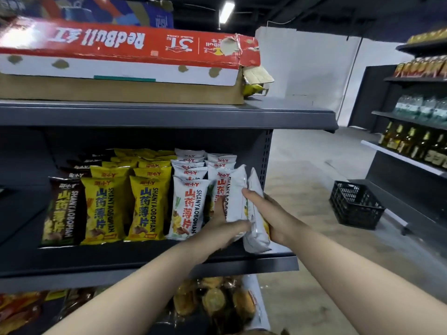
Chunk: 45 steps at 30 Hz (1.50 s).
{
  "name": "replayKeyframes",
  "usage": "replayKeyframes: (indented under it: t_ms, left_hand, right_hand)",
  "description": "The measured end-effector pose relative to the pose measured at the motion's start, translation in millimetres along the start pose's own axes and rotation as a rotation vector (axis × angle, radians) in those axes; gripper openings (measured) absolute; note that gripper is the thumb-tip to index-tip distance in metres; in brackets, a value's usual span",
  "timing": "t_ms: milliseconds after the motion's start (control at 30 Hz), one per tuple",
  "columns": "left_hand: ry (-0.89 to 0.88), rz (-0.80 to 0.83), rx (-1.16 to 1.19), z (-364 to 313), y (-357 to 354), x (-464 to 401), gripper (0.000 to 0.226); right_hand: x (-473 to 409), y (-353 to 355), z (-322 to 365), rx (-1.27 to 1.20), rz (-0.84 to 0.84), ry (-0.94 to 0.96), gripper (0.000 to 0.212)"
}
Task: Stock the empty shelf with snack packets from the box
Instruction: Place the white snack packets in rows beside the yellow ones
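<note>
1. Shelf: brown, yellow, white snack packets upright in rows.
2. Left hand, fingers straight, presses a white packet at the row's right end.
3. Right hand grips another white packet just beside.
4. Black crate on floor, far right.

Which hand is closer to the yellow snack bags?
The left hand. It reaches in at the white packets, just right of the yellow snack bags. The right hand holds the white packets from their far side, at the shelf's end.
</note>
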State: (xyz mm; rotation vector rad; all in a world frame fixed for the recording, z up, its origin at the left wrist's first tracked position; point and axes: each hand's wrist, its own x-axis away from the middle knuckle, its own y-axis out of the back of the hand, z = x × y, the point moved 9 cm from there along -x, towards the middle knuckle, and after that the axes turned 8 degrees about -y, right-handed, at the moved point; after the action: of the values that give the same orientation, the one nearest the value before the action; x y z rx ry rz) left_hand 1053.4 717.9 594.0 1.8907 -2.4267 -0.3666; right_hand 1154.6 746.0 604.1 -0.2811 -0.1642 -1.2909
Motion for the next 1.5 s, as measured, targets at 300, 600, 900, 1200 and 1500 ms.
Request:
replayKeyframes:
  t_ms: [300,600,900,1200,1500]
  left_hand:
    - [-0.083,-0.557,-0.696,19,22,-24,0.101]
    - [0.151,-0.629,-0.921,46,17,-48,0.1]
    - [0.113,-0.642,-1.076,63,15,-57,0.09]
    - [-0.388,-0.543,-1.504,23,-11,-54,0.054]
    - [-0.248,-0.514,-1.537,39,10,-77,0.072]
  right_hand:
    - [-38,37,41,0.299,-0.355,0.259,0.059]
    - [-69,32,31,0.292,-0.302,0.3,0.071]
    - [-86,38,14,0.28,-0.388,0.344,0.081]
    - [-78,52,6,0.184,-0.507,0.375,0.069]
    - [-73,71,13,0.191,-0.534,0.361,0.064]
